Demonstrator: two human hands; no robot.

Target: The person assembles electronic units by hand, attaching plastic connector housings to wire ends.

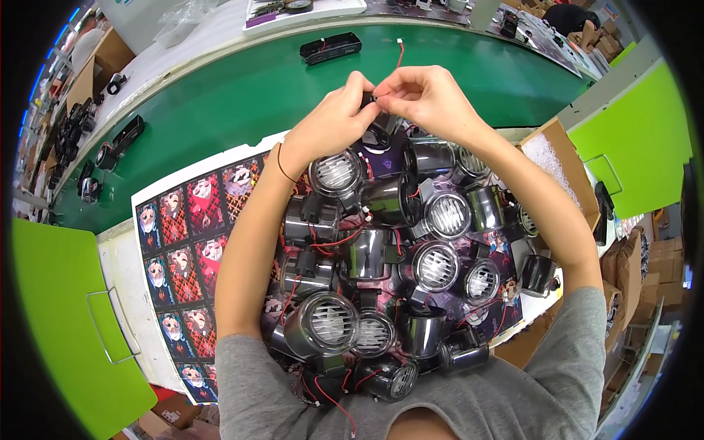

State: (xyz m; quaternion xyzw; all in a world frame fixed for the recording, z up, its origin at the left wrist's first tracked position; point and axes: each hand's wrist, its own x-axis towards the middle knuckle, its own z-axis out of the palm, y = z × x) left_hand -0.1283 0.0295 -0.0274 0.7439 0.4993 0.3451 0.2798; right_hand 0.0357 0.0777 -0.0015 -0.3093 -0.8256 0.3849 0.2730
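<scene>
My left hand (334, 121) and my right hand (424, 97) meet above the far edge of a pile. Their fingertips pinch a small black part (369, 98), mostly hidden by the fingers. A red wire (401, 53) with a white plug sticks up beyond my right hand. Just under the hands is a dark, glossy unit (379, 136); whether the pinched part belongs to it I cannot tell. Between my forearms lie several black cylindrical units (370, 253) with clear grilled ends (435, 265), tangled with red wires (345, 238) and white plugs.
Beneath the pile spreads a sheet of printed cartoon cards (176, 265). Beyond runs a green conveyor belt (235, 110) carrying a black rectangular casing (330, 48) and black units (106, 156) at left. A carton (572, 158) stands right; bright green panels (59, 315) flank both sides.
</scene>
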